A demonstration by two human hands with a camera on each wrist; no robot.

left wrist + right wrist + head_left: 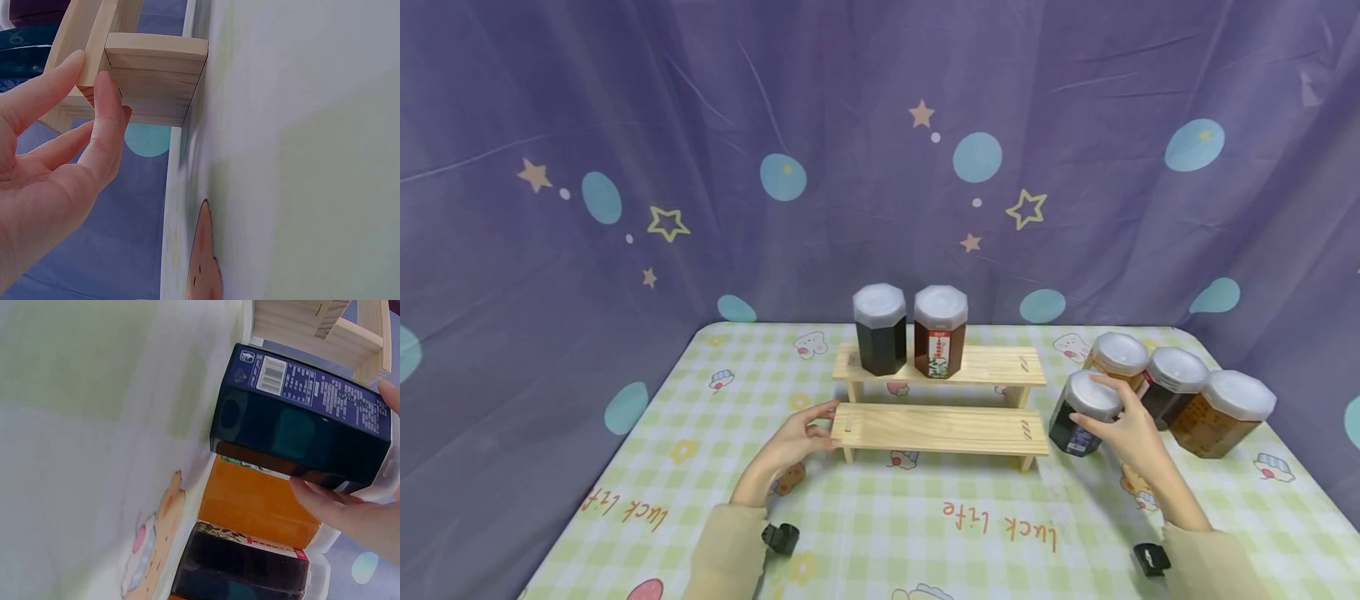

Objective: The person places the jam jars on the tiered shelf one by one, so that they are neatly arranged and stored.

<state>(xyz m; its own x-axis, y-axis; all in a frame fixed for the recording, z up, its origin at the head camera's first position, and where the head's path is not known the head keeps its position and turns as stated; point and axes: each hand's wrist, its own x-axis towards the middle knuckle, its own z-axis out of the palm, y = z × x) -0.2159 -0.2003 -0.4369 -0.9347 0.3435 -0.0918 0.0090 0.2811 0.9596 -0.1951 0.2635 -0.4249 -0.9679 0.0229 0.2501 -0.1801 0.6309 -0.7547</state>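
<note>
The left end of the lower board (936, 428) of a two-step wooden rack (1000, 364) is pinched between the thumb and fingers of the left hand (792, 439). A dark octagonal jar with a purple label (1075, 427) is grasped near its white lid by the right hand (1131, 427), just beyond the rack's right end; whether its base is lifted off the checkered tablecloth (865, 533) cannot be told. Behind and to the right of the grasped jar, three more lidded jars are grouped: an amber jar (1117, 354), a dark jar with a red-edged label (1172, 385) and an orange-brown jar (1221, 417). On the upper board, a black-looking jar (882, 343) and a reddish-brown jar (951, 346) are stood upright side by side, left of its middle. The table is backed by a purple curtain (865, 225) patterned with stars.
</note>
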